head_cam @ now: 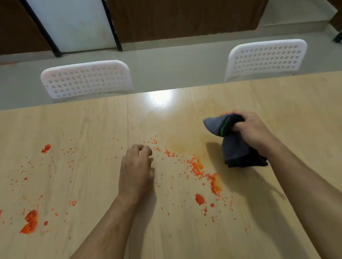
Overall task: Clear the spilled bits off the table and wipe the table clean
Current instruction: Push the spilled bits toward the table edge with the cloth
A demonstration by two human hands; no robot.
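right hand (253, 129): we grip a bunched dark grey cloth (234, 141), fingers curled round its top; the lower folds hang to the table (296, 109), right of the mess.
left hand (136, 168): palm down near the table's middle, fingers loosely curled with the tips drawn in; holding nothing that we can see.
spilled bits (196, 168): orange-red crumbs lie in a diagonal band between our hands, thickest just left of the cloth. A thinner scatter runs across the left half.
big pieces (31, 221): wet red chunks sit near the left edge, well apart from the cloth. One more blob (199, 199) lies below the dense band.
smear (181, 143): pale orange stain just above the band, already damp-looking.
step, as we judge it: gather solids first, wipe after.
how: flatten the cloth and drag it in one direction, pushing crumbs into one pile. Cup our left hand at the table edge to catch them.
avoid: scrubbing over the chunks, which would likely spread juice; lift those out whole.
then: refold to a clean face and wipe the smear.
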